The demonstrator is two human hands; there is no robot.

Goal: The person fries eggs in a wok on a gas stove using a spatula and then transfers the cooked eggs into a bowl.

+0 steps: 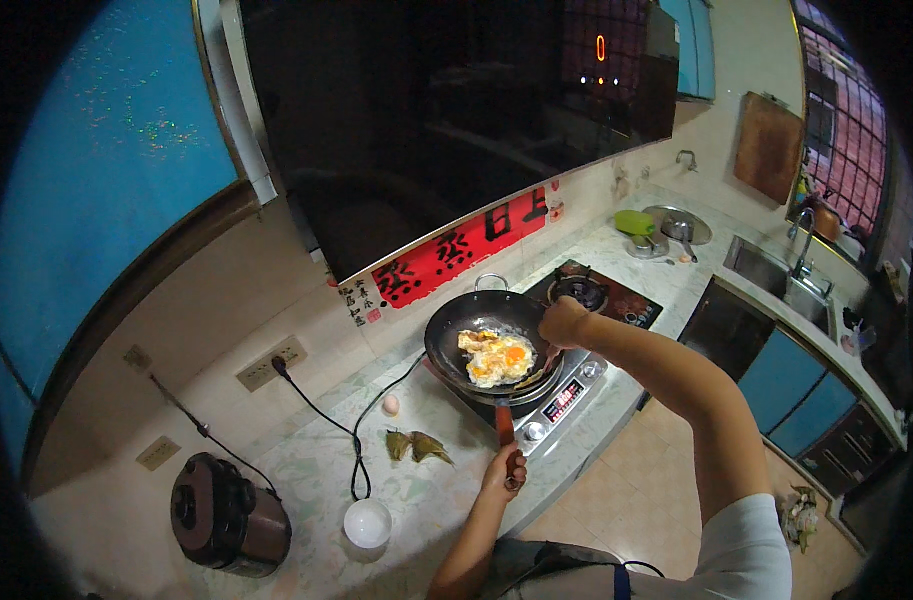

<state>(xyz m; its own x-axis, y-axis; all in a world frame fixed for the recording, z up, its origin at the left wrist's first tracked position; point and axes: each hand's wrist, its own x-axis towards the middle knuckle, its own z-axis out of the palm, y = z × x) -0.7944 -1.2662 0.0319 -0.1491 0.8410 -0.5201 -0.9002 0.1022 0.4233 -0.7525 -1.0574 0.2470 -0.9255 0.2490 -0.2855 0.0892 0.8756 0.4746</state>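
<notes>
My left hand [505,474] is closed around the wooden handle [505,424] of a dark wok [445,337], which sits on an induction cooker [569,411] with a lit display. Fried eggs [501,358], with white and orange yolk showing, lie in the middle of the wok. At the wok's right rim, my right hand [566,324] grips a cooking utensil [552,352] that points down into the pan. Its lower end is hard to make out against the wok wall. A metal loop handle [491,282] is fixed to the far rim.
A gas hob [580,289] adjoins the cooker. Left of the wok are an egg [391,405], leaf-wrapped parcels [419,447], a white bowl [368,523], a power cord [359,450] and an electric pressure cooker [231,517]. A range hood [456,135] overhangs; a sink [756,262] stands right.
</notes>
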